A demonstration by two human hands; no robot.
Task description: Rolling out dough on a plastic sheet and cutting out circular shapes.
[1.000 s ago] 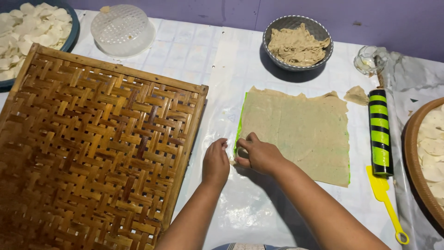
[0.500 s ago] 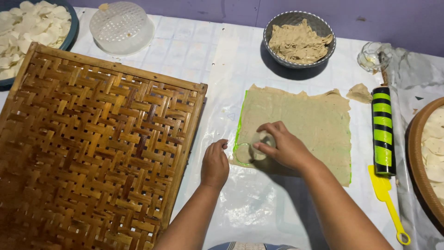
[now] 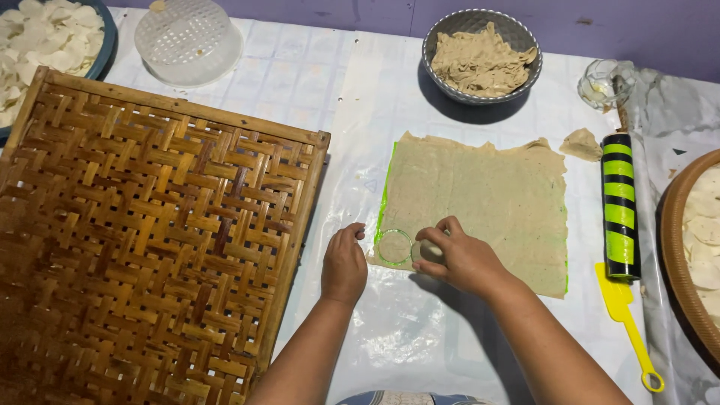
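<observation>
A thin sheet of beige dough lies flat on a green mat on the white table cover. My right hand presses a small round cutter into the sheet near its lower left corner. Just left of the cutter a circle is cut into the dough. My left hand rests loosely curled on the cover beside the sheet's left edge, holding nothing.
A large woven bamboo tray fills the left. A grey bowl of dough scraps stands behind the sheet. A green-and-black striped rolling pin, a yellow scraper, a clear lid, a small glass and baskets of white rounds lie around.
My right hand moved from the sheet's left edge onto the dough and then slightly right, leaving a cut circle behind. My left hand stayed beside the sheet.
</observation>
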